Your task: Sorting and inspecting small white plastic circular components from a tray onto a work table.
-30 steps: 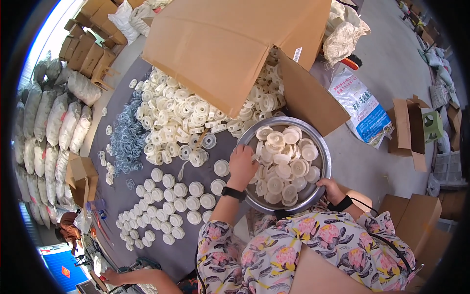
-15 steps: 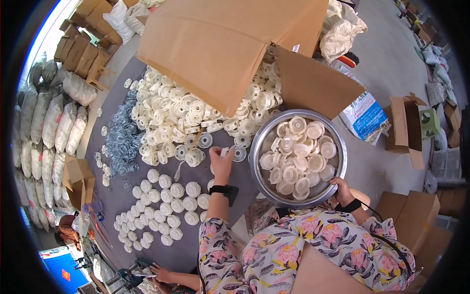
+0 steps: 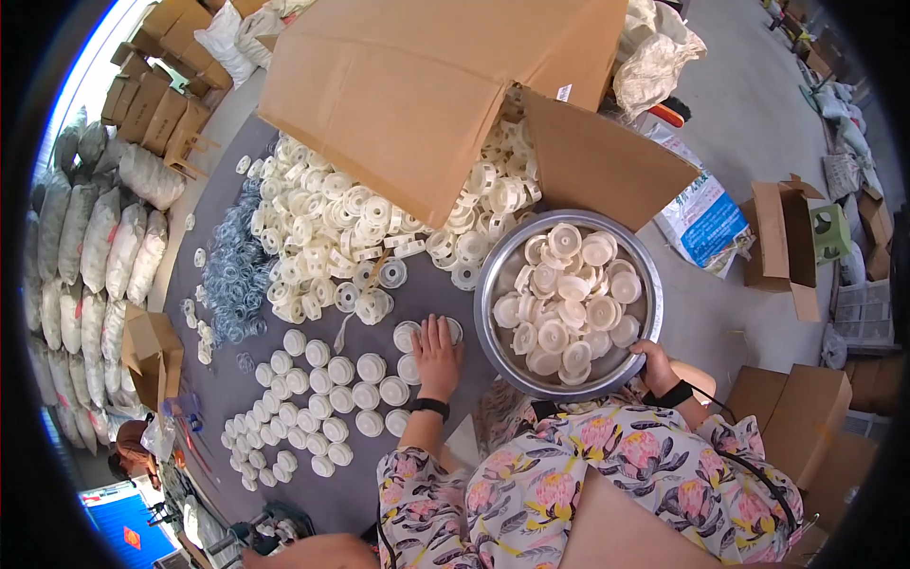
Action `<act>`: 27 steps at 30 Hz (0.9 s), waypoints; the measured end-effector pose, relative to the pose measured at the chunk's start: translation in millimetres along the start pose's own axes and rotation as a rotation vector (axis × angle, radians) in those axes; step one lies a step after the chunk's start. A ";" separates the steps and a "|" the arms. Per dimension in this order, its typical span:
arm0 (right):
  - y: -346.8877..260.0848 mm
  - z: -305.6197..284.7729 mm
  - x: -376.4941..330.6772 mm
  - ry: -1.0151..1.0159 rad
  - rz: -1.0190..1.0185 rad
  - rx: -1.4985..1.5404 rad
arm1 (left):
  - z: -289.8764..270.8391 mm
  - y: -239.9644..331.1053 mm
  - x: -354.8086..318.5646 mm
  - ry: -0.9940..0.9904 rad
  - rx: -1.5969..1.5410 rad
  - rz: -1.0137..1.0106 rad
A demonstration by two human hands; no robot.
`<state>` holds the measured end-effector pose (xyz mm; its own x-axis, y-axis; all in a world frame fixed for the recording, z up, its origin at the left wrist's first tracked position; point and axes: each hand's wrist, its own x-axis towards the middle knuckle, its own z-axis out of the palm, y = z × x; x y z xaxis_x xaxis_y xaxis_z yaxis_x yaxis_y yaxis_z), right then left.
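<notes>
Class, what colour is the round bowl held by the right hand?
The bowl is silver, best seen in the head view.

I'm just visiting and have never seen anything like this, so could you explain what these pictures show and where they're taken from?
There is no machine here, just a person working with two bare hands. Every picture comes from one wide fisheye camera worn on the person's head, looking down, which is why straight edges look bent.

The right hand grips the rim of a round metal bowl of pale, shallow discs. The left hand is over a white round piece; whether it grips it is hard to tell.

On the grey table are grouped white round parts, a heap of cream ring-shaped parts, a pile of bluish rings and a big cardboard box.
</notes>
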<state>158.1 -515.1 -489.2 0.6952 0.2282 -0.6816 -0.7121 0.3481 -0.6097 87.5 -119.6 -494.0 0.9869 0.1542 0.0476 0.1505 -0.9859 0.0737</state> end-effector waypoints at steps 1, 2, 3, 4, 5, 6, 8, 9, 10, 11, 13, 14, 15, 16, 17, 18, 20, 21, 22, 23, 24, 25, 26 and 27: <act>-4.3 7.1 -2.6 -0.013 -0.011 0.005 | -3.0 3.6 -7.5 -0.002 0.001 -0.003; -7.1 11.2 -3.4 -0.026 -0.021 0.011 | -4.7 9.3 -14.2 -0.035 0.048 -0.014; -6.7 10.8 -0.7 -0.026 -0.019 0.010 | -6.5 14.3 -18.0 -0.068 0.095 -0.024; -5.8 10.3 3.9 -0.040 -0.018 -0.015 | -10.1 18.1 -18.4 -0.067 0.097 -0.030; -4.5 9.9 7.8 -0.054 -0.016 -0.038 | -13.7 21.4 -16.7 -0.120 0.097 -0.068; -2.9 9.9 9.6 -0.061 -0.027 -0.025 | -17.7 23.2 -14.2 -0.172 0.097 -0.106; -3.6 12.6 10.7 -0.070 -0.034 -0.026 | -25.4 18.1 -5.0 -0.135 -0.059 -0.098; -5.0 14.2 11.3 -0.070 -0.042 -0.023 | -28.2 14.0 2.0 -0.102 -0.218 -0.082; -7.1 18.9 9.7 -0.068 -0.045 -0.022 | -28.2 3.9 12.1 -0.101 -0.219 -0.079; -11.4 25.1 5.7 -0.093 -0.050 -0.010 | -31.0 -10.7 22.1 0.009 -0.227 -0.123; -12.1 26.3 5.0 -0.120 -0.056 0.000 | -36.1 -34.9 40.8 0.121 -0.236 -0.168; -9.1 22.8 8.2 -0.126 -0.055 -0.018 | -38.2 -45.2 50.2 0.111 -0.087 -0.224; -6.5 19.9 9.6 -0.131 -0.054 -0.036 | -39.3 -56.4 54.1 0.101 0.062 -0.279; -6.4 22.7 7.8 -0.137 -0.054 -0.040 | -35.6 -74.2 53.1 0.104 0.062 -0.285; -7.1 27.5 5.4 -0.125 -0.055 -0.026 | -29.0 -94.7 50.9 0.093 0.096 -0.334; -7.8 29.3 4.7 -0.107 -0.059 -0.010 | -24.9 -107.3 51.4 0.079 0.125 -0.376; -4.6 22.1 5.4 -0.100 -0.057 -0.013 | -33.4 -110.0 51.2 0.080 0.044 -0.438; -4.1 19.4 6.3 -0.100 -0.048 -0.018 | -36.4 -110.5 49.3 0.078 -0.033 -0.507; -5.1 20.1 4.9 -0.099 -0.047 -0.016 | -39.5 -111.5 44.4 0.130 -0.007 -0.486; -8.2 21.5 3.1 -0.100 -0.020 -0.035 | -40.9 -110.8 41.4 0.128 -0.006 -0.484; -9.7 22.5 2.2 -0.101 0.007 -0.054 | -41.9 -109.6 38.5 0.086 0.049 -0.530; -10.0 23.8 2.6 -0.103 0.008 -0.052 | -45.6 -107.0 36.7 0.048 0.104 -0.578; -9.7 25.3 3.1 -0.116 -0.020 -0.045 | -45.3 -106.6 34.9 0.049 0.107 -0.578; -9.4 26.4 3.8 -0.129 -0.047 -0.038 | -43.1 -106.9 33.3 0.054 0.054 -0.540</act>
<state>170.0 -493.5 -475.4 0.7333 0.3283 -0.5954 -0.6796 0.3269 -0.6567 101.8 -6.2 -457.4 0.7641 0.6415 0.0683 0.6395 -0.7671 0.0502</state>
